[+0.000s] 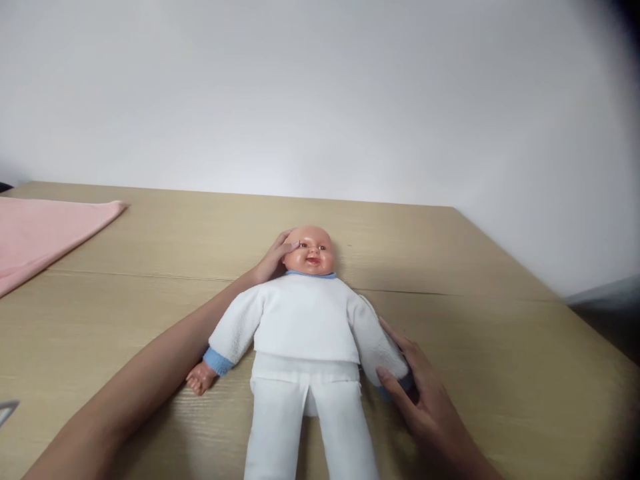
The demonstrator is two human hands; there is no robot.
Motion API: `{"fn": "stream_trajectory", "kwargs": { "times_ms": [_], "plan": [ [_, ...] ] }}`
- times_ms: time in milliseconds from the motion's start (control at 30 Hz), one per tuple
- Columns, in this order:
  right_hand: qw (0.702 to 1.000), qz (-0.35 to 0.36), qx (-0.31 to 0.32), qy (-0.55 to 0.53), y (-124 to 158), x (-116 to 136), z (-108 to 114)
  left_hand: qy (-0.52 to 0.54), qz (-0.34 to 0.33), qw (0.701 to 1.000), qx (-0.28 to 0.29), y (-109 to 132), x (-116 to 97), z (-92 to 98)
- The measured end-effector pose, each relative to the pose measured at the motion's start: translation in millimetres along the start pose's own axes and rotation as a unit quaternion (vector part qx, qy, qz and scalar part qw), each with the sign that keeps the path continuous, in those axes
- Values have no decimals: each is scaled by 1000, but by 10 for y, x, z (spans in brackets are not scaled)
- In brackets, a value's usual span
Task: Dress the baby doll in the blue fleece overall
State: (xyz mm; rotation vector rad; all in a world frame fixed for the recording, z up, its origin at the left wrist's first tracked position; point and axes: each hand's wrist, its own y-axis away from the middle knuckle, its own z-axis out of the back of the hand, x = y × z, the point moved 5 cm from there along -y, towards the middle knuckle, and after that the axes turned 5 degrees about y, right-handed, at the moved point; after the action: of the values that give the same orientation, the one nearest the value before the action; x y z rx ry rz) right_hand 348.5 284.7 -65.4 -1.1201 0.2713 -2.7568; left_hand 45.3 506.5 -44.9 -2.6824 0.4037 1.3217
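A baby doll (305,320) lies face up on the table, its head away from me and its legs running out of the bottom of the view. It wears a white fleece top with blue collar and cuffs, and white trousers (277,413). My left hand (277,257) cups the side of the doll's head, the thumb lying on its cheek near the eye. Around the doll's sleeve and cuff on the right, my right hand (413,380) is closed, with thumb on top and fingers along the outer side. The doll's hand on that side is hidden.
A folded pink cloth (45,233) lies on the wooden table (500,347) at the far left. Behind the table stands a white wall (300,100). A small pale-edged object (7,410) shows at the left edge. A seam crosses the tabletop behind the doll's shoulders.
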Motion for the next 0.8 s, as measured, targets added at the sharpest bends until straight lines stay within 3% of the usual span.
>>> {"fn": "stream_trajectory", "kwargs": {
  "times_ms": [600,800],
  "plan": [
    [1000,-8,4,-10,-31,68,23,11,23,999,-38,-40,89,139],
    [1000,-2,-1,-20,-40,83,19,11,15,1000,-25,15,40,75]
  ]
}}
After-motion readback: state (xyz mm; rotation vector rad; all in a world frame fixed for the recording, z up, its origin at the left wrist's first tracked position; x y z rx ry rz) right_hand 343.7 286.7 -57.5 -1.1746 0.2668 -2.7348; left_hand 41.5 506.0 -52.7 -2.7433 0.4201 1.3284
